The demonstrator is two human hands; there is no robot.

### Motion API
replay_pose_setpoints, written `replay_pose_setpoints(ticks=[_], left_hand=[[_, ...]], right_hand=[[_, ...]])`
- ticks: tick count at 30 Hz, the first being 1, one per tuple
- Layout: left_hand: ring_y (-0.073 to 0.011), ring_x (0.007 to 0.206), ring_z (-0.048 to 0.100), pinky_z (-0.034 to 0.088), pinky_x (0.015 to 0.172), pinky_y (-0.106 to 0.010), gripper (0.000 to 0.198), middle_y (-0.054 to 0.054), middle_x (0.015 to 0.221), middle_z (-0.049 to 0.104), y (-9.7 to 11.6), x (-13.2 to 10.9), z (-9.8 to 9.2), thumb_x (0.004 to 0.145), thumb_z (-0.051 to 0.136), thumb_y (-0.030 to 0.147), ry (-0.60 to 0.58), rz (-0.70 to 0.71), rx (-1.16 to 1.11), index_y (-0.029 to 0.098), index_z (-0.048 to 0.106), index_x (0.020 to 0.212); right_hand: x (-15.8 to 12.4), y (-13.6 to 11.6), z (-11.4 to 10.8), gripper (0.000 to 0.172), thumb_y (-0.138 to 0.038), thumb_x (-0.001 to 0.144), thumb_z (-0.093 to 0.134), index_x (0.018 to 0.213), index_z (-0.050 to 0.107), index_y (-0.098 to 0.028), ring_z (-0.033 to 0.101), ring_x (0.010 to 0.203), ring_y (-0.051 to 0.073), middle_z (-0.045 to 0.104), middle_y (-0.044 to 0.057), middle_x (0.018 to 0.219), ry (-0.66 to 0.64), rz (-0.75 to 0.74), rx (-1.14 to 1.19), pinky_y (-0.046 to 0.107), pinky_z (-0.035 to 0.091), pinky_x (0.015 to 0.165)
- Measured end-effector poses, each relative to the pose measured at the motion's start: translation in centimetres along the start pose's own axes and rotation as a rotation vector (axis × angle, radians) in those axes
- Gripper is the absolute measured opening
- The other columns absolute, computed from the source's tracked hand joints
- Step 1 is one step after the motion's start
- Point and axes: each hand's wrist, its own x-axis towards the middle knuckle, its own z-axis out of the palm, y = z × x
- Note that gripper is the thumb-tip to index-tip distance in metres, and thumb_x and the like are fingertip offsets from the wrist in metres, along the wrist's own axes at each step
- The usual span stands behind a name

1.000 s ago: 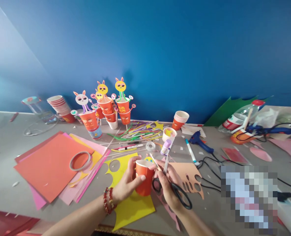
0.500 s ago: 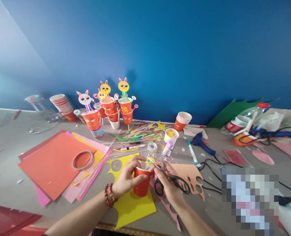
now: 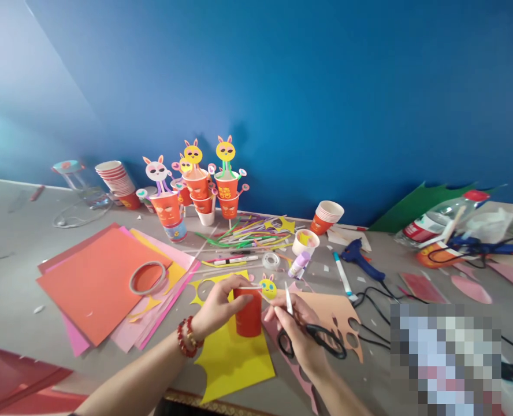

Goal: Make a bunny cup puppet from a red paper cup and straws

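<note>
My left hand (image 3: pixel 222 306) is closed over the rim of an upright red paper cup (image 3: pixel 248 318), thumb across its front. The cup stands over a cut yellow sheet (image 3: pixel 234 370). In my right hand (image 3: pixel 303 332) is a pair of black-handled scissors (image 3: pixel 288 299), its blades pointing away from me. My right thumb and fingertips are pinched beside the cup's rim, just under a small yellow paper bunny face (image 3: pixel 268 287) with pink ears and blue eyes. Whether those fingertips grip the bunny face or a strip below it, I cannot tell.
Stacked coloured paper with a tape roll (image 3: pixel 147 278) lies left. Finished cup bunnies (image 3: pixel 166 209) stand behind, near colourful pipe cleaners (image 3: pixel 248 234). A glue stick (image 3: pixel 298 264), a white cup (image 3: pixel 305 242) and a blue glue gun (image 3: pixel 363 260) with black cables are to the right.
The scissors have moved off the cup's rim toward the right, and their blades now point up and away. The bunny face shows more fully beside the cup. My left hand keeps its hold.
</note>
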Motion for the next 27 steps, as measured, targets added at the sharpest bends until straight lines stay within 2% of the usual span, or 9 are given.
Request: replay_pose_setpoints(ticks=[3, 10, 14, 19, 27], left_hand=[[-0.0219, 0.091, 0.064, 0.049, 0.087, -0.033, 0.026, -0.007, 0.092, 0.069, 0.6, -0.2, 0.1, 0.091, 0.063, 0.041, 0.017, -0.037, -0.026, 0.016, 0.067, 0.088], [-0.0212, 0.090, 0.065, 0.049, 0.085, -0.032, 0.021, -0.007, 0.094, 0.071, 2.5, 0.1, -0.5, 0.092, 0.065, 0.038, -0.032, 0.025, 0.087, 0.018, 0.069, 0.091], [-0.0219, 0.094, 0.065, 0.049, 0.088, -0.034, 0.017, -0.007, 0.096, 0.070, 2.1, 0.2, -0.2, 0.094, 0.062, 0.033, -0.023, 0.105, 0.100, 0.017, 0.068, 0.093], [-0.0220, 0.097, 0.064, 0.049, 0.089, -0.034, 0.015, -0.007, 0.096, 0.070, 1.0, 0.0, 0.2, 0.094, 0.063, 0.032, 0.014, 0.148, 0.062, 0.017, 0.068, 0.095], [-0.0212, 0.092, 0.064, 0.050, 0.086, -0.033, 0.015, -0.007, 0.092, 0.068, 1.1, -0.4, 0.3, 0.095, 0.060, 0.031, 0.050, 0.187, 0.065, 0.018, 0.067, 0.094]], right_hand=[[-0.2, -0.4, 0.5, 0.017, -0.039, 0.092, 0.064, 0.089, 0.065, -0.022, 0.068, 0.065, 0.017, 0.072, 0.001, 0.071, -0.024, 0.016, 0.002, 0.027, 0.053, 0.063], [-0.5, -1.0, 1.0, 0.023, -0.044, 0.092, 0.064, 0.099, 0.066, -0.022, 0.071, 0.070, 0.021, 0.074, 0.002, 0.073, 0.024, 0.026, 0.004, 0.031, 0.057, 0.068], [-0.2, -0.9, 0.8, 0.026, -0.045, 0.092, 0.063, 0.101, 0.068, -0.021, 0.072, 0.071, 0.021, 0.075, 0.004, 0.075, 0.008, 0.007, -0.021, 0.030, 0.057, 0.068], [0.0, -0.5, 0.6, 0.023, -0.043, 0.094, 0.060, 0.097, 0.069, -0.021, 0.067, 0.061, 0.017, 0.074, 0.003, 0.073, -0.012, 0.014, -0.054, 0.025, 0.053, 0.058], [-0.3, 0.3, 0.8, 0.022, -0.042, 0.096, 0.059, 0.102, 0.069, -0.023, 0.073, 0.075, 0.021, 0.075, 0.004, 0.084, -0.033, 0.073, -0.041, 0.027, 0.055, 0.065]])
